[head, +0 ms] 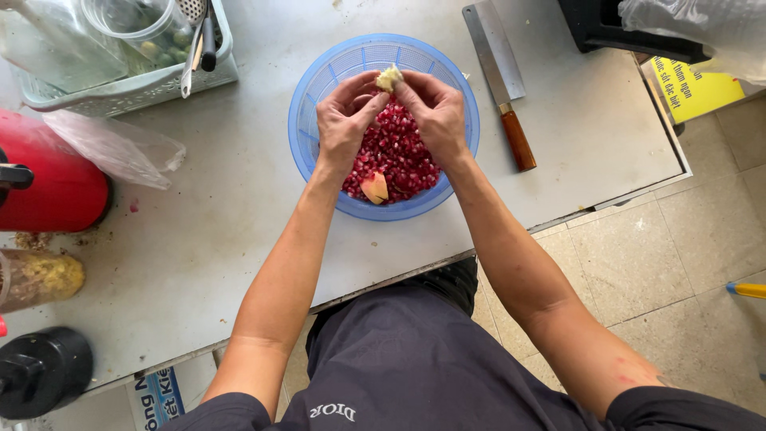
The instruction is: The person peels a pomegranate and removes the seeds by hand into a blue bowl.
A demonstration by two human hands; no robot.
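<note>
Both your hands are raised over the blue basket (319,80) on the counter (239,199): your left hand (345,120) and right hand (435,116) pinch a pale pomegranate piece (389,77) between the fingertips, close together. Red seeds (395,156) lie directly beneath, with a rind scrap (374,187) toward you. Judged step: stripping seeds. Next calls for working remaining seeds loose over the basket. A cleaver (499,68) rests right of your right hand.

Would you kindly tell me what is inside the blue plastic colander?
The blue colander holds a heap of red pomegranate seeds and a piece of peel. The left hand and right hand, pinching a pale scrap, cover some seeds.
</note>
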